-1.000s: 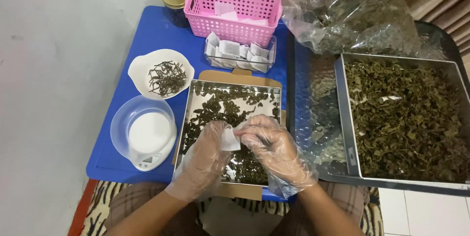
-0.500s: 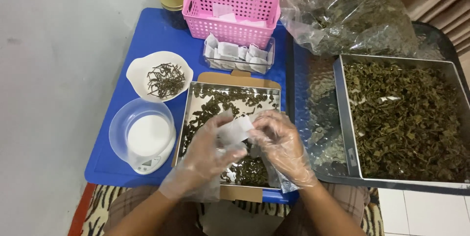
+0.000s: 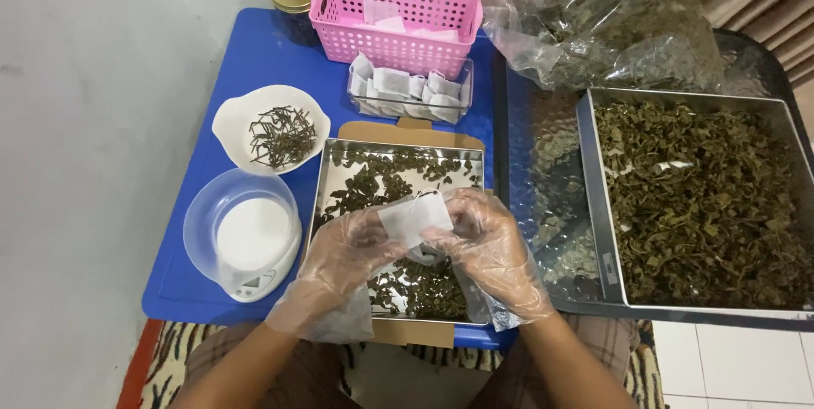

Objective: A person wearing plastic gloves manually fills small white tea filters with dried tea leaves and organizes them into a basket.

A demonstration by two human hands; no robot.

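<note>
Both my hands wear clear plastic gloves and meet over a small metal tray scattered with dried green leaves. My left hand and my right hand together pinch a small white paper sachet, held a little above the tray. The fingertips of both hands touch the sachet's edges. Whether the sachet has anything in it cannot be seen.
A white bowl of dark twigs and a clear bowl on a white kitchen scale stand left on the blue table. Behind are a clear box of sachets and a pink basket. At right lie a large leaf tray and a plastic bag of leaves.
My hands have lifted slightly toward the tray's middle and turned the white sachet between the fingers; it now shows flatter and wider than a second ago.
</note>
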